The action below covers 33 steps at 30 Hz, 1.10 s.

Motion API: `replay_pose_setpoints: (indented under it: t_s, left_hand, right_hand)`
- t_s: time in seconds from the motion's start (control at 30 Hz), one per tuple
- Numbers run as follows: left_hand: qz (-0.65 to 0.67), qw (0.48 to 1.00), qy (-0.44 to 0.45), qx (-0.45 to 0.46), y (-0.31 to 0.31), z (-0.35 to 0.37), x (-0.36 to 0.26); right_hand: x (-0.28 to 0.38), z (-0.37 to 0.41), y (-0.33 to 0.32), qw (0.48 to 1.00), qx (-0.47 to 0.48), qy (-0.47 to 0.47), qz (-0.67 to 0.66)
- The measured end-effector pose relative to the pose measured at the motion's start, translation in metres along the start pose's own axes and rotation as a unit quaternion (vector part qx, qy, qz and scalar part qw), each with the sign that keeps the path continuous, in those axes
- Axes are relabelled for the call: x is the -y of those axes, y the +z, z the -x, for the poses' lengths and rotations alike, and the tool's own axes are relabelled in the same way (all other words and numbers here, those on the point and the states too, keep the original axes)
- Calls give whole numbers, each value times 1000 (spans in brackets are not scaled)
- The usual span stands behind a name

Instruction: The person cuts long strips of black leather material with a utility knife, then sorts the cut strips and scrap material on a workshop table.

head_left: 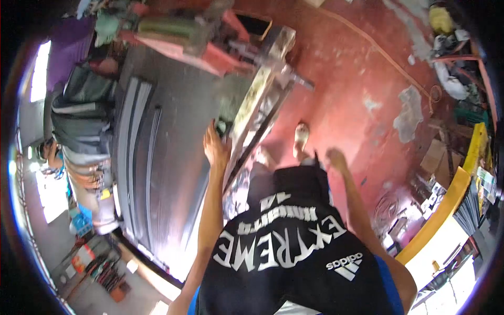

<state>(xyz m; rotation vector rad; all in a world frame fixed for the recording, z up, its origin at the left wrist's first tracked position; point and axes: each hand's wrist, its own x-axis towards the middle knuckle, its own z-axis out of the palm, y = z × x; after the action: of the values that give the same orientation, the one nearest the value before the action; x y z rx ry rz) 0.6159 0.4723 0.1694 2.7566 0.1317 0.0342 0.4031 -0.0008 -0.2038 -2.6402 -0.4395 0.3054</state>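
Observation:
My left hand (pixel 214 148) is over the near side of a long dark worktable (pixel 178 121), fingers stretched out along its edge. Right beside those fingers lies a small dark, greenish thing (pixel 223 127), too blurred to name. My right hand (pixel 336 157) hangs low over the red floor (pixel 362 126), beside my black shorts; motion smears its fingers. A worn, pale beam (pixel 257 97) runs along the table's edge, just to the right of my left hand.
A red-framed machine (pixel 194 47) stands at the table's far end. Long grey strips (pixel 134 157) lie along the table's left side, by a stack of dark folded material (pixel 84 121). Across the floor runs an orange cord (pixel 367 39). A curved yellow edge (pixel 446 210) borders the right side.

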Motion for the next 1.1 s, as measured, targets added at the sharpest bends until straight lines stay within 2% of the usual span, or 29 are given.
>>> replay_pose_setpoints:
  t_s: [0.03,0.07,0.1,0.13,0.23,0.27,0.33,0.4,0.47,0.53,0.7,0.77,0.9,1.1]
  left_hand:
    - [10,999,-33,33,-10,-4,-9]
    - [11,1000,-17,13,-5,-5,-2]
    - [11,999,-30,25,-9,-6,-8]
    - [11,998,-42,37,-17,-9,-16]
    - [28,995,-66,71,-24,-12,-23]
    - [23,994,-68,80,-23,-10,-21]
    - [-4,999,48,10,-17,-11,-14]
    - [-7,998,60,16,-14,-15,-17]
    - [-17,999,47,8,-12,-17,-19]
    - [1,1000,26,16,-13,-17,-20]
    - [41,999,-6,14,-11,-15,-20]
    - [38,999,-10,19,-13,-16,-23]
    - [33,999,15,-4,-6,-13,-13]
    - [43,997,59,-28,-8,-12,-12]
  right_hand:
    - [84,-57,-112,897,-6,311,-315]
    - [103,-79,-157,858,-5,331,-392]
    - [114,-96,-179,878,-24,319,-356]
    - [118,-105,-183,871,-58,312,-374]
    - [125,-107,-174,841,-79,324,-426]
    - [129,-102,-169,840,-62,346,-414]
    - [131,-88,-159,835,-42,373,-402]
    - [129,-64,-139,846,32,382,-371]
    - [119,-32,-106,843,35,387,-371]
    - [112,-9,-90,829,88,431,-344]
    - [107,6,-92,794,61,458,-395]
    - [105,-5,-103,825,31,429,-367]
    - [109,-34,-124,811,0,429,-397]
    - [116,-66,-134,828,-15,385,-408]
